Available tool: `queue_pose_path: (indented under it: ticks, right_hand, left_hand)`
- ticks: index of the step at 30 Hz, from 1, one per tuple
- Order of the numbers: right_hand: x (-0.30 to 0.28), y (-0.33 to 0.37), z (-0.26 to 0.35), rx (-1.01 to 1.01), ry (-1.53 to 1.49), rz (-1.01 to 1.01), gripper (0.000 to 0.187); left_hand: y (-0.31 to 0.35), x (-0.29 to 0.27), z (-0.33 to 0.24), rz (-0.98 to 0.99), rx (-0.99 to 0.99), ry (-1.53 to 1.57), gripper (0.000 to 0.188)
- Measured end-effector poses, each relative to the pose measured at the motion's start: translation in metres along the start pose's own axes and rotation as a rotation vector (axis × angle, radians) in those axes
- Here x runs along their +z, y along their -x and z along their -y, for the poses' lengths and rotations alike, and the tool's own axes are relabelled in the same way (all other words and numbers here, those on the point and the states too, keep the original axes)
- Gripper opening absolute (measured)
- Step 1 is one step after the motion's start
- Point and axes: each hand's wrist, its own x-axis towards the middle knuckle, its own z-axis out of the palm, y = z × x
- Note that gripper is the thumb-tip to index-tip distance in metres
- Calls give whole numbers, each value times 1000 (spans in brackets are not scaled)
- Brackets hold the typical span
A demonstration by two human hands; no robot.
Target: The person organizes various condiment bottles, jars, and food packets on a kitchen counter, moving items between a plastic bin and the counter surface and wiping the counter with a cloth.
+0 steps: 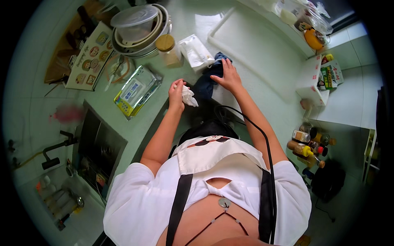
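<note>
My left hand (176,95) is closed round a crumpled white tissue (188,96), which sticks out on its right side above the counter's front edge. My right hand (229,76) lies with fingers spread at the edge of a dark blue cloth (204,84); the cloth hangs over the counter edge, and I cannot tell how firmly the fingers press on it. Just beyond the cloth is a white soft packet (197,52). A jar with a wooden-looking lid (166,43) stands to the packet's left. Nearer my left hand lies a yellow-and-silver wipes pack (137,91).
Stacked bowls with a lidded clear tub (137,22) stand at the far left, beside a knife and utensil holder (88,57). A sink (98,143) is at left. On the right are a white box (314,82) and several bottles (310,143). A black cable (262,133) crosses my right arm.
</note>
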Motion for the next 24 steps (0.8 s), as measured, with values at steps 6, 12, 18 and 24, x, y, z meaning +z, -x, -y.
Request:
queue_pose_path:
  ticks: [6,12,18,24]
  right_hand:
    - [43,4,32,215,221,-31,89]
    - [50,18,25,226,253,-169,61]
    - [23,73,-47,258,416,-334,36]
    - [-36,193,-137,718,472,-405,38]
  left_hand:
    - [-9,-27,-2,-84,-17,96,18]
    - [-10,-10,8,11,-95,44,19]
    - [-17,21,22,139,-132,-56,21]
    - [-14,48,36,237,-211,-138,27]
